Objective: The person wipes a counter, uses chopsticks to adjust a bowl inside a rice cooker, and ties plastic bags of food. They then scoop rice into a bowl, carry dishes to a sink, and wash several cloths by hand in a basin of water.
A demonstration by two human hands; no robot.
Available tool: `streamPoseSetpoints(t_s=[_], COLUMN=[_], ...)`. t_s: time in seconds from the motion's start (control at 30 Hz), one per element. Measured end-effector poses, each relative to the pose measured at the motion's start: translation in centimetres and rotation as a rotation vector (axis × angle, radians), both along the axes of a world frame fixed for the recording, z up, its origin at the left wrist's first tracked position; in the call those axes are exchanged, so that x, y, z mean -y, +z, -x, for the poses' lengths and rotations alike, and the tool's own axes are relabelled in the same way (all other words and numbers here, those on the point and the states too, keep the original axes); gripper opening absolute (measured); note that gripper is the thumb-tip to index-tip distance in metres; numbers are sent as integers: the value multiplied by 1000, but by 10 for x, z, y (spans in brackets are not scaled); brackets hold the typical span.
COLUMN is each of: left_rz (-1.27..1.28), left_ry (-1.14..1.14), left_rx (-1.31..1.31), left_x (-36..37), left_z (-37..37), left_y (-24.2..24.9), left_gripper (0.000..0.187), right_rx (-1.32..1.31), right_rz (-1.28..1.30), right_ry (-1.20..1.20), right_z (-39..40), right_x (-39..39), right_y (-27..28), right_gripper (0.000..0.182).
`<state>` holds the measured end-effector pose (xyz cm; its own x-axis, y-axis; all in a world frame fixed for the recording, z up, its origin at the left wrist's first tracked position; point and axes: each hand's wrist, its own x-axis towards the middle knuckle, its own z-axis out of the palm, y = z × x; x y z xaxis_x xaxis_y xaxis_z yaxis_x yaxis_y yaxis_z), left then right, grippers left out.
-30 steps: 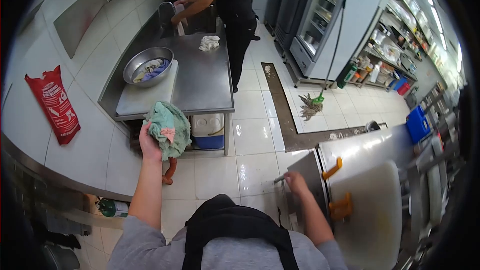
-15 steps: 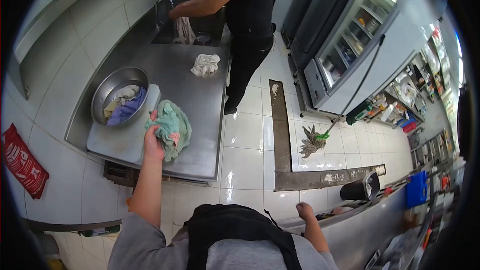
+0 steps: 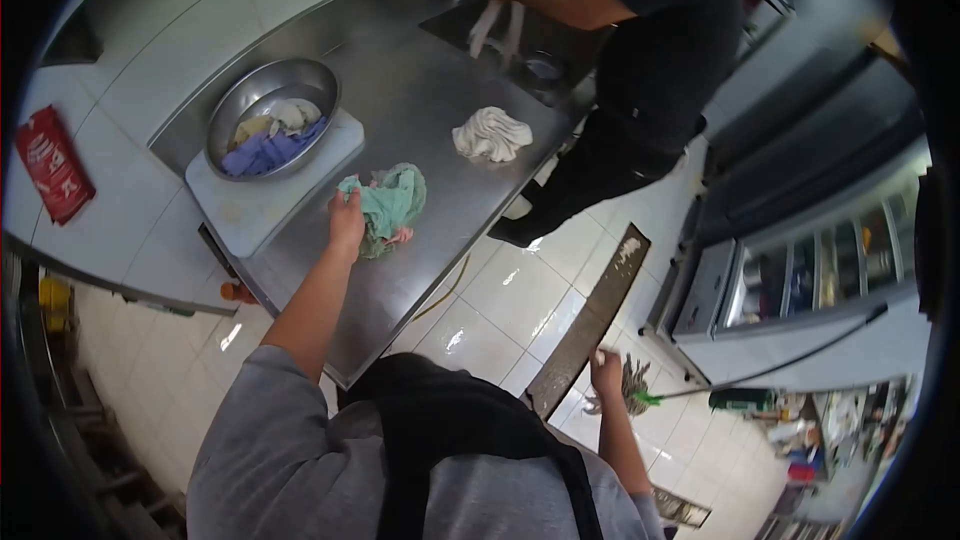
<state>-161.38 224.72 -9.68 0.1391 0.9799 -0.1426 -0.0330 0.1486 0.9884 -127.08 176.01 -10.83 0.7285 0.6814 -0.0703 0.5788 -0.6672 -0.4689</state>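
Note:
My left hand [image 3: 346, 220] grips the edge of a bunched green cloth [image 3: 390, 202] with a pink patch, on or just over the steel counter [image 3: 375, 305]. Behind my hand, a steel bowl [image 3: 318, 75] holds purple, white and yellowish cloths [image 3: 275, 150]. The bowl rests on a white cutting board [image 3: 235, 215]. Farther along the counter lies a crumpled white cloth [image 3: 492, 134]. Out to my right side, above the floor, my right hand [image 3: 606, 370] is curled closed, and I see nothing in it.
A person in black [image 3: 670, 30] handles a pale cloth [image 3: 497, 30] at the sink. A mop [image 3: 632, 388] stands on the tiled floor, its handle slanting toward a glass-door fridge [image 3: 820, 270]. A dark channel [image 3: 590, 325] crosses the floor. A red packet [image 3: 55, 165] sits at the left.
My view has turned and come nearer the counter. My left hand still holds the green cloth, now lower against the counter. My right hand has risen in view.

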Motion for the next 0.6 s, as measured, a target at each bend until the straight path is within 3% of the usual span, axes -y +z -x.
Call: streamPoseSetpoints(t_s=[0.03,0.07,0.13,0.2,0.23,0.27,0.33,0.4,0.43,0.47,0.5,0.53,0.6], left_rz=[10,41,88,-101,-60,-38,-147,-9,95,113,50,-20,-78], left_ry=[34,41,89,-94,-41,-15,27,-39,-114,-88,-294,-498,-494], left_rx=[-9,-54,-99,-332,-443,-441,-188,-62,66,69,170,270,193], left_x=[14,38,50,42,39,39,33,36,34,34,34,35,34], left_z=[-3,-13,-17,-20,-25,-33,-55,-75,-81,-85,-87,-90,-84], left_y=[10,36,40,20,37,46,69,117,130,129,128,128,124], left_gripper=[47,46,45,45,40,40,34,35,37,37,34,31,34], right_rx=[21,67,-197,-333,-455,-576,-944,-1313,-1315,-1597,-1862,-1870,-1657], right_rz=[-38,-70,-275,-177,-141,-104,107,76,110,0,-120,-90,-86], right_ry=[93,209,436,584,661,729,820,637,646,457,237,241,456], right_z=[-32,-29,-19,-2,3,8,14,40,50,60,64,59,46], right_x=[-45,-102,-192,-260,-287,-312,-357,-381,-394,-405,-416,-428,-450], right_y=[-5,37,89,121,121,117,107,122,131,140,143,139,129], right_gripper=[29,16,16,16,17,18,26,38,38,41,44,44,36])
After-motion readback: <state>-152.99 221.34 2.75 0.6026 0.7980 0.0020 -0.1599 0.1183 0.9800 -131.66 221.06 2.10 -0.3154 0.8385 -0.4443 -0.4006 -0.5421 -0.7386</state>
